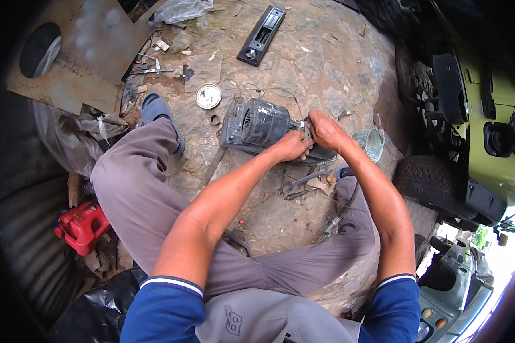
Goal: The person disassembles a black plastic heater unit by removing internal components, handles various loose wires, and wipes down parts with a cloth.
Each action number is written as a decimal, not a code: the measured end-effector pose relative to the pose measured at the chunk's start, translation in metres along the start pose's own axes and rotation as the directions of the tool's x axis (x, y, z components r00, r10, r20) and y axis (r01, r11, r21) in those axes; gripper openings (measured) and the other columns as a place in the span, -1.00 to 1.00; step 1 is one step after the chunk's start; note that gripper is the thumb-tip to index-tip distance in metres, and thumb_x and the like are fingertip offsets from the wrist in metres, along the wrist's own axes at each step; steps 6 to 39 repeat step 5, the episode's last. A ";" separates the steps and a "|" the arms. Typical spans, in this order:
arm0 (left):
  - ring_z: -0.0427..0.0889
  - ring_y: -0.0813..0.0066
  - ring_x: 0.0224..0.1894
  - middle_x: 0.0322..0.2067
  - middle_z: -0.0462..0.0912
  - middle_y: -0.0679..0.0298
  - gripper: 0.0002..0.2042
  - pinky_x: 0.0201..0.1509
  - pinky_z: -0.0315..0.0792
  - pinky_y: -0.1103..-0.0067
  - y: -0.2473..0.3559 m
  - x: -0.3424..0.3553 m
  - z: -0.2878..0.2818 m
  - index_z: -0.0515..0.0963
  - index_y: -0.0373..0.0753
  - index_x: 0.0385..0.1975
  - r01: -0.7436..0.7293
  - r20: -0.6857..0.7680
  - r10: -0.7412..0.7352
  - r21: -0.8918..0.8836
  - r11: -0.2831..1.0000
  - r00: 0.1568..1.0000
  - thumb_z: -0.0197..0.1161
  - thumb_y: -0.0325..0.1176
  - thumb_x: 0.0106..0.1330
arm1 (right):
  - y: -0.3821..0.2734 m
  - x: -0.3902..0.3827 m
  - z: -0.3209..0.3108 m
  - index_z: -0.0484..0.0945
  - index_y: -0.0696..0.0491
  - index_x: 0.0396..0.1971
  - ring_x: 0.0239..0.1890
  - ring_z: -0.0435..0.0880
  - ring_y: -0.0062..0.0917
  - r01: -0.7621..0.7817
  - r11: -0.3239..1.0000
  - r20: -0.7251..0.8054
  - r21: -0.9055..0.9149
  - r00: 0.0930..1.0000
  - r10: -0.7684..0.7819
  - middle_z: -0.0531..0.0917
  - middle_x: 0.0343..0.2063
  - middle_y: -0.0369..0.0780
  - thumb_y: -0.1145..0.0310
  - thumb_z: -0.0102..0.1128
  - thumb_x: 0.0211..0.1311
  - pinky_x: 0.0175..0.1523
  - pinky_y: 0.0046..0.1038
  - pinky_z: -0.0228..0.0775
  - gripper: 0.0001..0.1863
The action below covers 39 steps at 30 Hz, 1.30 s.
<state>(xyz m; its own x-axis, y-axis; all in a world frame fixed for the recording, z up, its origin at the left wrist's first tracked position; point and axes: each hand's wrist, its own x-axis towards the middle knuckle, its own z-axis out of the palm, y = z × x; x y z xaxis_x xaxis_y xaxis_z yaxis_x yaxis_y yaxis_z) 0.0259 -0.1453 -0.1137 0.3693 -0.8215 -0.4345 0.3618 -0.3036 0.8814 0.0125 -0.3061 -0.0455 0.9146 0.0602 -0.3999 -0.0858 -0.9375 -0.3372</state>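
Observation:
On the stone ground before me lies a dirty black electric motor (264, 123) with a slotted vent, on a flat dark base. Both my hands are at its right end. My left hand (293, 146) is closed, its fingertips pinching a small grey metal part (308, 129) at the shaft end. Just right of it, my right hand (326, 130) is curled into a fist against the same part. What lies inside the right fist is hidden. Below the motor are an open-ended wrench (304, 179) and other small tools, touched by neither hand.
A round tin lid (209, 96) and a metal ring (214, 120) lie left of the motor. Farther off is a black panel (261, 35). A greenish glass bowl (370, 144) stands right. A red jerrycan (83, 227) sits left; a vehicle tyre (432, 186) stands right.

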 end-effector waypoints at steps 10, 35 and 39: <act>0.67 0.49 -0.45 -0.47 0.69 0.25 -0.65 -0.24 0.48 0.49 0.009 -0.005 -0.002 0.58 -0.37 -0.34 0.019 -0.015 -0.019 0.022 1.000 1.000 0.10 -0.15 0.49 | -0.010 0.008 -0.021 0.53 0.25 -0.17 -0.05 0.62 0.05 -0.260 0.964 0.150 0.060 0.957 0.248 0.63 -0.18 0.19 0.06 0.27 0.25 -0.02 -0.10 0.43 -0.52; 0.67 0.49 -0.45 -0.47 0.69 0.25 -0.65 -0.24 0.48 0.49 0.009 -0.005 -0.002 0.58 -0.37 -0.34 0.019 -0.015 -0.019 0.022 1.000 1.000 0.10 -0.15 0.49 | -0.010 0.008 -0.021 0.53 0.25 -0.17 -0.05 0.62 0.05 -0.260 0.964 0.150 0.060 0.957 0.248 0.63 -0.18 0.19 0.06 0.27 0.25 -0.02 -0.10 0.43 -0.52; 0.67 0.49 -0.45 -0.47 0.69 0.25 -0.65 -0.24 0.48 0.49 0.009 -0.005 -0.002 0.58 -0.37 -0.34 0.019 -0.015 -0.019 0.022 1.000 1.000 0.10 -0.15 0.49 | -0.010 0.008 -0.021 0.53 0.25 -0.17 -0.05 0.62 0.05 -0.260 0.964 0.150 0.060 0.957 0.248 0.63 -0.18 0.19 0.06 0.27 0.25 -0.02 -0.10 0.43 -0.52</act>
